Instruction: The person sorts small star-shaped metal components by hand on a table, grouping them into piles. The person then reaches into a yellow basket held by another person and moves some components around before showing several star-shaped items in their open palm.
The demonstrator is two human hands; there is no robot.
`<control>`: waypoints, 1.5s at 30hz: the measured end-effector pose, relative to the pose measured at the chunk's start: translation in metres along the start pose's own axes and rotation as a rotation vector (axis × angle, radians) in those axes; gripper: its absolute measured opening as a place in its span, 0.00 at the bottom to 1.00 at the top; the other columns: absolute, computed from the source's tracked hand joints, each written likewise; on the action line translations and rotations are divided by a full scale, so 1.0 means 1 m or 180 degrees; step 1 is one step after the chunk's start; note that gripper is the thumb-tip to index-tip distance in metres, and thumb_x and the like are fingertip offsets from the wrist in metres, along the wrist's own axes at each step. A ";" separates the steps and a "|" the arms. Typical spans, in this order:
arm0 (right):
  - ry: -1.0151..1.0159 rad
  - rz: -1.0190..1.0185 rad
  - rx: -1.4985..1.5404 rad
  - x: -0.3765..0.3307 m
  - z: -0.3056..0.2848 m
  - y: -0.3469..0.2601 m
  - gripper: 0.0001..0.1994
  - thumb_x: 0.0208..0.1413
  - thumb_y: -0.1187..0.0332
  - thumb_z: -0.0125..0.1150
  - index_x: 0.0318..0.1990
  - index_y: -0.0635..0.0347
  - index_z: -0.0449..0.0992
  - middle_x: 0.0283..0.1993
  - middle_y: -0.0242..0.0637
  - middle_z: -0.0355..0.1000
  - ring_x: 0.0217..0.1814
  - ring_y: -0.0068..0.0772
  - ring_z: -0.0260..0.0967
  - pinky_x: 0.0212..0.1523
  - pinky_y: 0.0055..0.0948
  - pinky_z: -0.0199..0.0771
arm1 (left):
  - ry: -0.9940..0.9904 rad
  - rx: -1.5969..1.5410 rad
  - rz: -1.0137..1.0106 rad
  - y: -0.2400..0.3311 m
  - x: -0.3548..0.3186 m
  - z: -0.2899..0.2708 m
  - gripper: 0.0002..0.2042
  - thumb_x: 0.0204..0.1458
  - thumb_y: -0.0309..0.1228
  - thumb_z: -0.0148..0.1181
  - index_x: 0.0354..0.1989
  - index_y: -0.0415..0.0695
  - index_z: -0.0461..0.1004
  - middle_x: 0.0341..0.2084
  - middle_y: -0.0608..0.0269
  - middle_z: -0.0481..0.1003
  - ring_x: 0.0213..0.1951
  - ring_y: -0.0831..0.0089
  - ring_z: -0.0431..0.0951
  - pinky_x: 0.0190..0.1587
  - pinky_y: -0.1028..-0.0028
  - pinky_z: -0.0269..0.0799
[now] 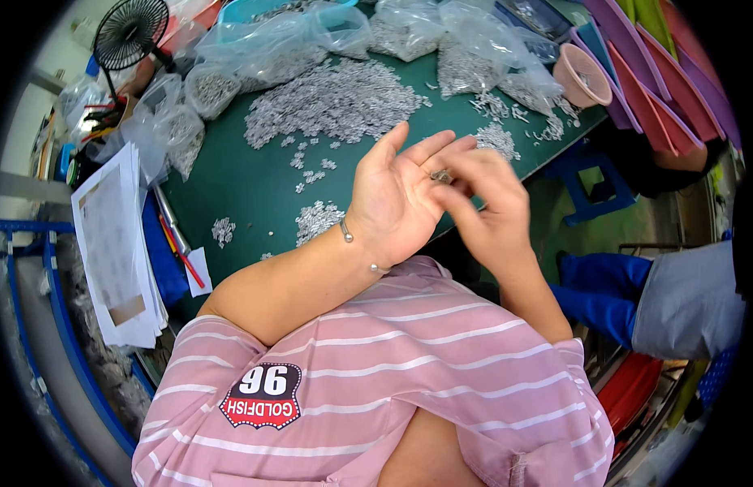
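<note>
**Picking small metal parts out of an open palm**

The left hand (396,199) was held palm-up above the near edge of the green table (230,183), its fingers spread and only slightly curled — open, closing on nothing, serving as a tray. A thin metal bangle (346,235) sat at its wrist. The right hand (486,207) reached across it, fingertips drawn together over a small metal part (441,175) lying near the base of the left hand's fingers; whether the fingertips had actually pinched the part or were only touching it could not be told at this size.

Judging by this, the step in hand was sorting or checking pieces one at a time from the palm. The next move would likely call for a fine pinch on that single piece and a steady, level left palm — any tilt could let small parts roll off.

Farther back on the table lay a large heap of silvery parts (332,101), with smaller clusters (315,219) nearer the person, clear plastic bags (267,49) of the same pieces, a pink cup (583,77), a small black fan (131,32) and a stack of papers (116,243) at the left edge.
</note>
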State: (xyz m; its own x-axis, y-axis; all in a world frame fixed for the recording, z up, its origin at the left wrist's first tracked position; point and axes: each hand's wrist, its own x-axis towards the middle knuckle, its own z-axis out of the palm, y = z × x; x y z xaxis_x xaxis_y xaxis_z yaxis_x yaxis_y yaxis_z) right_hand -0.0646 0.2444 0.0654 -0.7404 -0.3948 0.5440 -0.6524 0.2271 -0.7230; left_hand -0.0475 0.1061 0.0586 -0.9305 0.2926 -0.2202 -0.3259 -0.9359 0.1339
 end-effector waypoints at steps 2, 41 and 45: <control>-0.0345 -0.0348 -0.0387 -0.001 0.018 0.014 0.10 0.43 0.79 0.62 0.36 0.64 0.75 0.34 0.42 0.69 0.34 0.44 0.69 0.34 0.34 0.71 | 0.0228 0.0169 0.0204 0.004 -0.003 -0.009 0.27 0.60 0.42 0.36 0.58 0.30 0.53 0.58 0.42 0.60 0.57 0.58 0.64 0.62 0.64 0.57; -0.0534 -0.0149 -0.0988 0.027 0.072 0.070 0.04 0.46 0.77 0.58 0.32 0.62 0.75 0.31 0.42 0.71 0.37 0.46 0.69 0.37 0.38 0.70 | 0.1408 0.0643 0.0552 0.056 -0.062 -0.076 0.16 0.56 0.17 0.46 0.53 0.26 0.59 0.50 0.44 0.67 0.55 0.59 0.69 0.54 0.73 0.72; -0.0560 -0.0107 -0.1559 0.050 0.079 0.095 0.03 0.46 0.73 0.59 0.28 0.61 0.76 0.30 0.41 0.69 0.37 0.45 0.68 0.38 0.38 0.70 | 0.1620 0.0725 0.0603 0.056 -0.060 -0.064 0.13 0.57 0.18 0.47 0.50 0.29 0.61 0.48 0.45 0.68 0.53 0.61 0.71 0.51 0.75 0.75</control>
State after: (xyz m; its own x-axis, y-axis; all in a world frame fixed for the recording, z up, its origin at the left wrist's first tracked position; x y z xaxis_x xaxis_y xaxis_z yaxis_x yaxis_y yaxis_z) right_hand -0.1509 0.1757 -0.0100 -0.7068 -0.5431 0.4532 -0.7057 0.5851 -0.3995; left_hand 0.0009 0.0239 0.0177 -0.7972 -0.0595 -0.6008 -0.2417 -0.8805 0.4079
